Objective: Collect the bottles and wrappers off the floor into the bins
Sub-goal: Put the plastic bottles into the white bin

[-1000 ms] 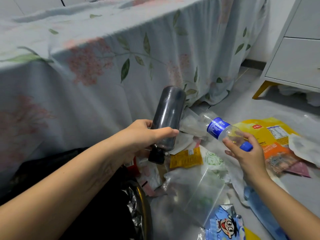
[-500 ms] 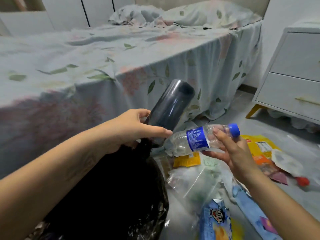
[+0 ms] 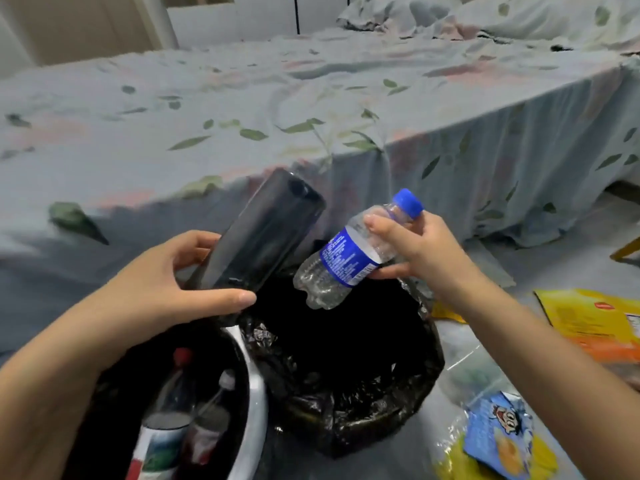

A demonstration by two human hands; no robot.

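The left hand (image 3: 162, 285) grips a dark bottle (image 3: 266, 237) and the right hand (image 3: 419, 251) pinches a clear bottle (image 3: 343, 265), both held over the black-lined bin (image 3: 349, 382). Left of that bin, a white bin (image 3: 254, 393) already holds several bottles. To its right, yellow wrappers (image 3: 588, 320), clear bags and a blue packet (image 3: 498, 434) lie on the floor, so much collecting seems left.
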